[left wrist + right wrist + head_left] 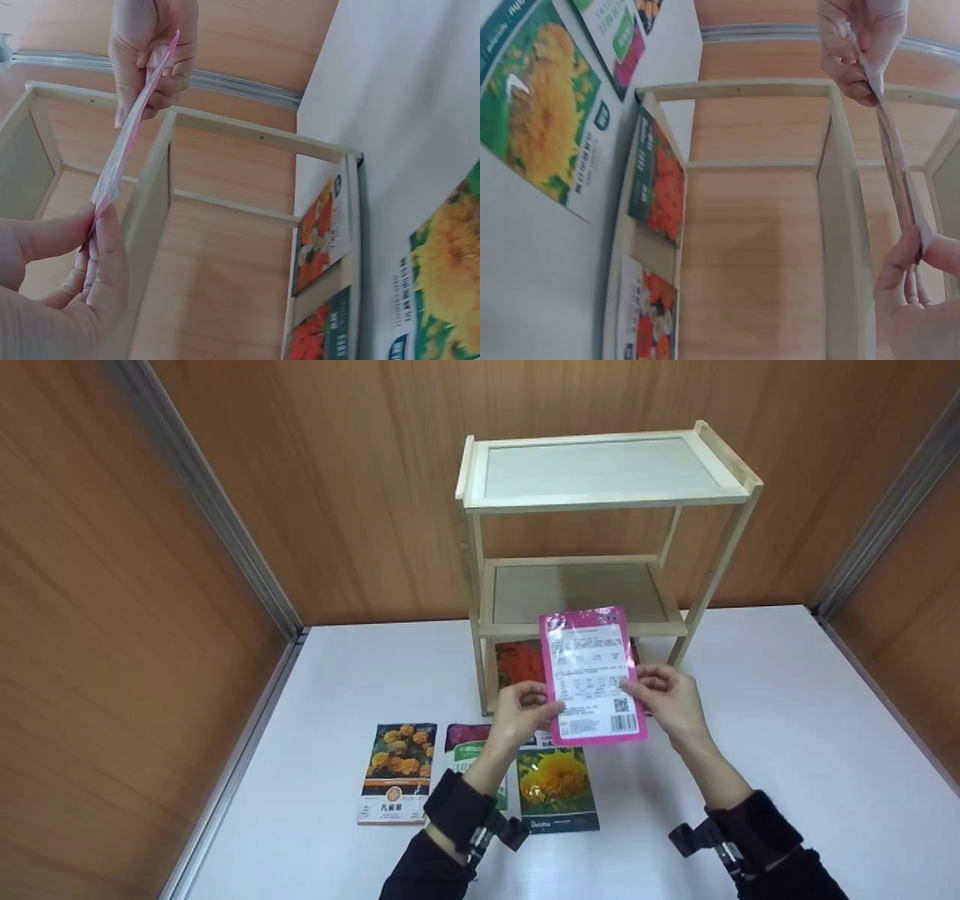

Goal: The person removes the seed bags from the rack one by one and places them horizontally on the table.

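Observation:
A pink seed packet point(592, 679) is held up before the rack, its back with printed text and a barcode facing the head camera. My left hand point(523, 714) pinches its left edge between thumb and fingers. On the opposite edge, my right hand point(670, 703) has a similar thumb-and-finger grip. Both wrist views show the packet nearly edge-on. Below the hands, a yellow-flower packet point(556, 789) lies on the table. Beside it is a packet with a green label point(466, 751), partly covered by the left forearm. An orange-flower packet point(397, 772) lies farther left.
A pale wooden three-tier rack point(600, 501) stands at the back of the white table point(330, 682). Its bottom tier carries a red-flower packet point(665, 187) and a packet of red and white flowers point(656, 315). Wood-grain panels point(337, 487) enclose the back and sides.

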`<state>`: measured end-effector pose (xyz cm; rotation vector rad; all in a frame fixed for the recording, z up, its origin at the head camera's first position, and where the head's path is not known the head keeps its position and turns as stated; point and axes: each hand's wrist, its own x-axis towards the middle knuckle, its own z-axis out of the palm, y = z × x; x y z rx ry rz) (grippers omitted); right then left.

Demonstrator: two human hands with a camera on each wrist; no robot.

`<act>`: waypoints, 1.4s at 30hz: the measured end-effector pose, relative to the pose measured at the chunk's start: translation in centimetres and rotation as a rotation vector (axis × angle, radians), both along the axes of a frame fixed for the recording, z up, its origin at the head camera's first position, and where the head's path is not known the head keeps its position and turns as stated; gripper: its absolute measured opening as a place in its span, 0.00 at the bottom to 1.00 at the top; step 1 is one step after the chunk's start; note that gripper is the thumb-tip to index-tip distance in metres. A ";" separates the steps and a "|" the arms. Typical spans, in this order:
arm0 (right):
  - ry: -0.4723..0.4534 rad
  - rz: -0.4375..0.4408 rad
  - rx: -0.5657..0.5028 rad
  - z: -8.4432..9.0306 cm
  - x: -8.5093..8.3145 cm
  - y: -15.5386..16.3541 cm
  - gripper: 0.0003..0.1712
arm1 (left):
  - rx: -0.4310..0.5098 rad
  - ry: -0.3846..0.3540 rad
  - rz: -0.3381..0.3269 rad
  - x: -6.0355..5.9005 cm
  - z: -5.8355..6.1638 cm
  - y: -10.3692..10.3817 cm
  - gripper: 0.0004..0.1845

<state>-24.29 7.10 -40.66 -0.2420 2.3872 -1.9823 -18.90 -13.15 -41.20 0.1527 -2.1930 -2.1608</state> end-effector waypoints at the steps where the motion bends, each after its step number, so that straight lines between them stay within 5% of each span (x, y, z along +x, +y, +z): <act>1: 0.008 -0.002 -0.006 -0.5 0.3 0.0 0.21 | -0.002 0.006 0.003 0.3 -0.5 0.0 0.12; 7: 0.068 0.013 -0.120 -3.8 1.4 0.3 0.19 | 0.000 -0.010 0.035 2.1 -2.4 0.3 0.12; 11: 0.056 0.007 -0.136 -6.3 2.0 0.4 0.20 | 0.010 -0.018 0.050 3.6 -2.5 0.4 0.12; 17: -0.003 0.009 -0.115 -14.3 0.0 1.2 0.19 | -0.017 -0.015 0.068 5.3 -2.7 0.5 0.11; 25: -0.094 0.002 -0.128 -13.8 1.8 0.5 0.19 | -0.093 0.018 0.136 4.7 -5.4 0.5 0.12; 35: -0.086 0.051 0.101 -7.1 4.4 -1.6 0.24 | -0.414 0.238 0.213 4.7 -4.2 1.8 0.10; 42: -0.102 0.104 -0.014 -6.1 5.1 -2.8 0.25 | -0.735 0.383 0.188 5.1 -4.6 3.4 0.10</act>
